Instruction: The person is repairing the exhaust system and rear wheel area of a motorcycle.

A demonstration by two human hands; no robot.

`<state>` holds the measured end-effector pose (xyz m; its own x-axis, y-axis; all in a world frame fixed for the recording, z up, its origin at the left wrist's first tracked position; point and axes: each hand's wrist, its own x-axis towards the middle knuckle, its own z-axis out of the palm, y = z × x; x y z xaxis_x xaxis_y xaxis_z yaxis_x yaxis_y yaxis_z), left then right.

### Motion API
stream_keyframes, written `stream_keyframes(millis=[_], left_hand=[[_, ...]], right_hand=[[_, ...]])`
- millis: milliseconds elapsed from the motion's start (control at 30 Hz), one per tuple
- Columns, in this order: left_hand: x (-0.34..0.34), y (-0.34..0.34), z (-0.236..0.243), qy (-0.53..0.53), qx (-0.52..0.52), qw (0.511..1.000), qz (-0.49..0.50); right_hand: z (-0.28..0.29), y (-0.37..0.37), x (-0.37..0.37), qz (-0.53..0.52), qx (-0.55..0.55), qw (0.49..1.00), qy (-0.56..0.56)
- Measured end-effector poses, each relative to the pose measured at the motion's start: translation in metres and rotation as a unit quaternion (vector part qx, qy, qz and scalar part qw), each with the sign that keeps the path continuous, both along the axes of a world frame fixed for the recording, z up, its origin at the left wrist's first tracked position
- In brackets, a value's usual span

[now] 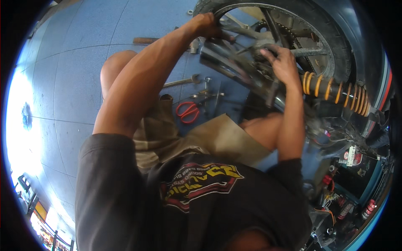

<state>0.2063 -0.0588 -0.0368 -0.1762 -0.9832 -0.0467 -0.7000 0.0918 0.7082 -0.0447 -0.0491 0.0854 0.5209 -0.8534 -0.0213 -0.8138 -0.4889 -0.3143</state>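
My left hand [208,26] reaches to the motorcycle's rear wheel [307,9], beside the rear end of a dark exhaust pipe [228,65]. Its fingers are dark and smeared by motion, so their grip does not show. At the wheel hub [264,44], my right hand [284,65] has its fingers bent against the metal parts, just above the exhaust. What those fingers hold, if anything, is hidden. A chain [289,34] runs behind the spokes. An orange coil spring shock absorber [335,90] lies to the right of my right wrist.
On the blue tiled floor [75,79] lie a wrench [182,81], red-handled scissors [187,113], several other metal tools [207,93] and a hammer with a wooden handle [144,40]. Toward the lower right, a dark case [358,171] stands near assorted parts and cans.
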Motion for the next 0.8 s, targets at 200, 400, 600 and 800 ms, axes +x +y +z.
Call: stream_keyframes(millis=[200,400,600,800], left_hand=[[-0.017,0.011,0.050,-0.085,-0.020,0.994,0.061],[-0.004,0.002,-0.005,0.027,-0.036,0.999,0.008],[-0.014,0.004,0.013,0.092,0.139,0.982,-0.094],[-0.028,0.000,0.022,-0.070,0.076,0.994,-0.021]], right_hand=[[0.005,0.000,-0.010,-0.009,0.010,1.000,-0.016],[0.000,-0.003,-0.003,0.006,0.012,1.000,-0.022],[0.005,0.001,-0.006,-0.010,0.020,1.000,0.000],[0.002,0.006,-0.007,0.012,0.008,1.000,-0.024]])
